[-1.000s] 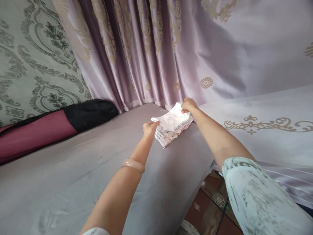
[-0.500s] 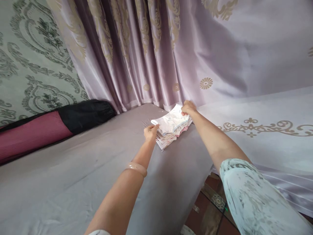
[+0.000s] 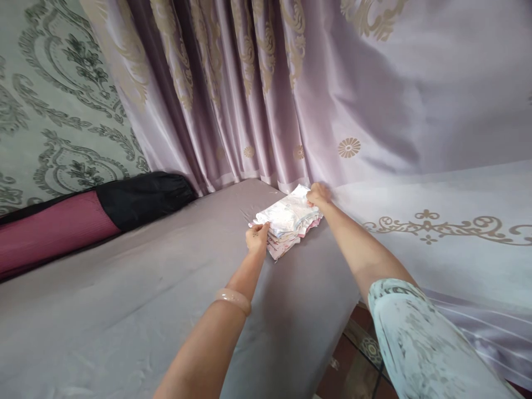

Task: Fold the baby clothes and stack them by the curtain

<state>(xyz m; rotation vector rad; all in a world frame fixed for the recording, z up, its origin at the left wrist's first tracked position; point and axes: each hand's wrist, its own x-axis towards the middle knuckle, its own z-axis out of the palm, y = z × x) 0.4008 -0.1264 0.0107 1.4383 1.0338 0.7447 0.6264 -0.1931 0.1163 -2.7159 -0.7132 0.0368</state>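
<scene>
The pile of cloths (image 3: 285, 243) lies on the grey bed (image 3: 137, 310), near its far corner and close to the foot of the curtain (image 3: 320, 111). This curtain hangs behind the pile and on its right side, so it closes the space there. Along the patterned wall (image 3: 70, 100), at the left, rests a long bag (image 3: 54, 227), well apart from the cloths. Below the right side of the bed, one sees a part of the tiled floor (image 3: 344, 366).

Both arms are stretched forward. The left hand (image 3: 257, 239) pinches the near left corner of the top cloth (image 3: 285, 213) between thumb and fingers. The right hand (image 3: 318, 195), with bent fingers, grasps the far right edge of the same cloth.

The cloths are thin and folded flat, whitish with small prints, and their edges make uneven layers, one of them pink. The curtain is shiny, mauve, with golden ornaments and deep folds. The bag is dark red with a black end. A pale, smooth bracelet (image 3: 233, 301) surrounds the left forearm; the right sleeve (image 3: 419, 332) is pale green with grey marks.
</scene>
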